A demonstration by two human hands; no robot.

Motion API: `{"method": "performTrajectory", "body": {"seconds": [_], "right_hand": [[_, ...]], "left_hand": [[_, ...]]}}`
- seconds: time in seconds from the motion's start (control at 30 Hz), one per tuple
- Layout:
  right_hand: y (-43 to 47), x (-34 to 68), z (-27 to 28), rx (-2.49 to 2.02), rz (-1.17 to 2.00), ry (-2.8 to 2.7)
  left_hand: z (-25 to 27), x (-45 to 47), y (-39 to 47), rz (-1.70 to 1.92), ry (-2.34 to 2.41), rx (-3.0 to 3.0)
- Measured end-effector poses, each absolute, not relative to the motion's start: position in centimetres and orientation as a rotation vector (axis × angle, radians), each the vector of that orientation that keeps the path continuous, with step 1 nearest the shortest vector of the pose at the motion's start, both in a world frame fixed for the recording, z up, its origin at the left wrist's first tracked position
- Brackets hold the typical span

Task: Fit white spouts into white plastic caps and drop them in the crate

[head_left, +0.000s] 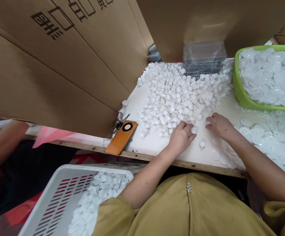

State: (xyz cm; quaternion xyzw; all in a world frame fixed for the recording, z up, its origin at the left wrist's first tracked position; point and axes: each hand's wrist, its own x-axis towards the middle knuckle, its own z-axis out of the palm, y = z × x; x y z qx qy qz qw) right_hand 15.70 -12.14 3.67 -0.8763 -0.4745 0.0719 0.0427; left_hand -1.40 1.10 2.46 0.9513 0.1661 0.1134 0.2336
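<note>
My left hand is at the near edge of a heap of small white cup-shaped pieces. Its thumb and fingers close on one small white piece. To the right, my right hand hovers low over the white tabletop with its fingertips pinched; a bit of white shows there, too small to name. A single white piece lies between the hands, nearer the front edge. Flat, clear-white discs are spread beside and beyond my right forearm.
A green basket full of white discs stands at the right. Clear plastic boxes sit behind the heap. Cardboard walls the left side, near an orange phone. Below is a white basket of pieces. Another person's arm shows far left.
</note>
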Motion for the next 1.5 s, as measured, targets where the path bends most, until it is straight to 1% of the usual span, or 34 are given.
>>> {"method": "performTrajectory", "body": {"seconds": [0.13,0.27,0.33,0.43,0.5,0.57,0.67,0.83,0.97,1.07,1.2,1.3,1.4,1.5], "right_hand": [[-12.1,15.5,2.9,-2.436,0.287,-1.326],[-13.6,15.2,1.8,-2.258,0.359,-1.254],[-14.2,15.1,1.5,-2.206,0.285,-1.351],[-14.1,14.7,1.5,-2.155,0.134,-1.414],[-13.0,14.1,1.8,-2.139,0.099,-1.456],[-11.4,13.4,1.9,-2.127,0.118,-1.565],[-9.1,12.6,1.8,-2.153,0.155,-1.653],[-7.3,13.1,1.7,-2.269,0.194,-1.555],[-7.1,13.8,2.9,-2.35,0.251,-1.629],[-7.4,13.7,4.2,-2.405,0.3,-1.721],[-8.9,13.5,5.4,-2.326,0.463,-1.772],[-11.2,14.2,5.8,-2.291,0.434,-1.645],[-14.4,15.2,5.5,-2.461,0.355,-1.496],[-17.1,15.4,4.7,-2.594,0.45,-1.475]], "left_hand": [[2.0,-0.2,0.0,0.207,0.328,2.695],[1.4,-0.6,0.4,0.236,0.314,2.612],[1.5,-1.1,0.8,0.27,0.36,2.449],[1.9,-2.0,1.2,0.215,0.489,2.015],[2.0,-2.5,1.2,0.16,0.545,1.772],[2.1,-3.0,1.2,0.143,0.546,1.687],[2.0,-3.4,1.1,0.144,0.459,1.787],[1.9,-3.7,1.0,0.088,0.409,2.095],[1.5,-3.7,1.0,0.203,0.424,2.371],[1.0,-3.7,1.2,0.25,0.479,2.434],[0.8,-4.0,1.3,0.261,0.485,2.432],[1.0,-4.4,1.2,0.402,0.482,2.457],[1.6,-4.3,1.0,0.463,0.425,2.513],[2.4,-3.0,0.5,0.401,0.363,2.627]]}}
